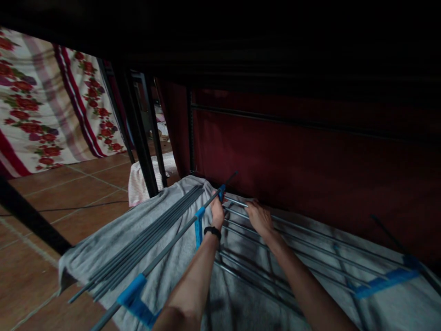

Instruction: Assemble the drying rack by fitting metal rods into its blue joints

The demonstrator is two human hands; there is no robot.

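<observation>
My left hand (217, 210), with a black band on the wrist, is closed around a blue plastic connector (221, 189) near the far end of a long grey pole (175, 240). My right hand (260, 217) wraps around the outermost thin metal rod (310, 233), close to that connector. Several parallel rods run rightward to a long blue bracket (387, 281). Another blue connector (199, 219) sits midway along the pole, and a larger blue bracket (134, 296) is nearer me. My palms partly hide the joint.
Several loose grey rods (148, 236) lie together on the grey blanket (186, 188). Dark metal posts (139, 133) and a dark overhead surface frame the space. A dark red cloth (292, 161) hangs behind. Leftward are a tiled floor (93, 184) and a floral curtain (51, 101).
</observation>
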